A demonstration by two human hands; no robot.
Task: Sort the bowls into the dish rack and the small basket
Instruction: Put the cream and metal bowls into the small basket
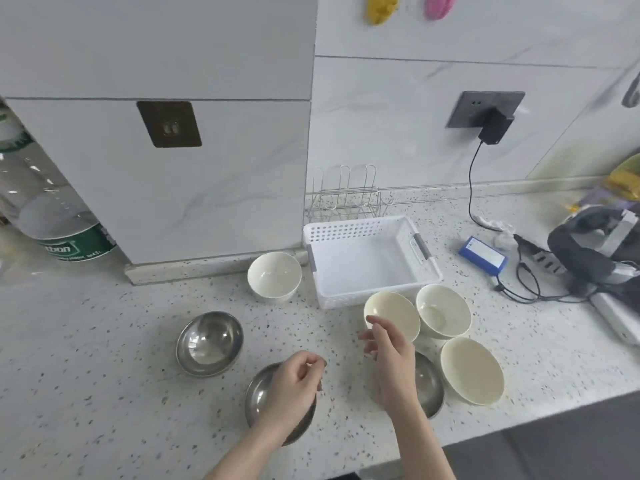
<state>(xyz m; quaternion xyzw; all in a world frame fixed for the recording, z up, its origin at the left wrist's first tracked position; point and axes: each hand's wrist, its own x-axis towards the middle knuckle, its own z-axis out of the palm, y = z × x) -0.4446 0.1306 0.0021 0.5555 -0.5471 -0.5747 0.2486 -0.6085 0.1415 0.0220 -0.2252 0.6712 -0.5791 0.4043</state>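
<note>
Seven bowls are sitting on a speckled bench [104,375]. From the left: a steel bowl [209,342], slick and light, best pinched at its rim; the left hand [294,386], loosely curled and empty, hovering over another steel bowl [256,400]; the right hand [391,362], open, reaching toward breakable cream bowls [393,313]. The empty white basket [367,233] and wire dish rack [346,199] are waiting behind.

Four pale bowls [274,274], three steel bowls [209,342] — one basket [367,268], one rack [346,199]

Cream bowls [391,315] crowd the white basket's [367,261] front edge.
</note>
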